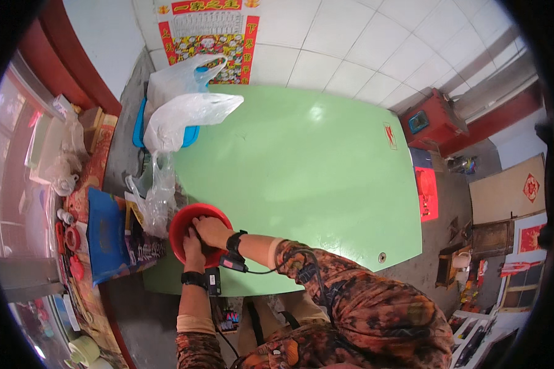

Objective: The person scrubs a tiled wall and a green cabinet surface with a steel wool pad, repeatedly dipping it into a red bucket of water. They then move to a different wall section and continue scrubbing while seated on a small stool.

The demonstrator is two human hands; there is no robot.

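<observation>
A red plastic basin (181,217) stands near the left front part of a green tabletop (295,166). Both hands reach down inside it, close together. My left hand (194,246) is on the near left side of the basin, and my right hand (211,232) comes in from the right with its fingers bent. The basin's contents are mostly hidden by the hands; its inside looks dark below them. Whether the fingers hold anything cannot be made out. Black straps with small devices and cables sit on both wrists.
Clear plastic bags (164,198) lie just behind the basin, and white bags (180,115) rest on a blue basket (191,136) at the back left. A blue package (106,235) stands left of the basin. Beyond it, a cluttered sill holds red tape (73,238).
</observation>
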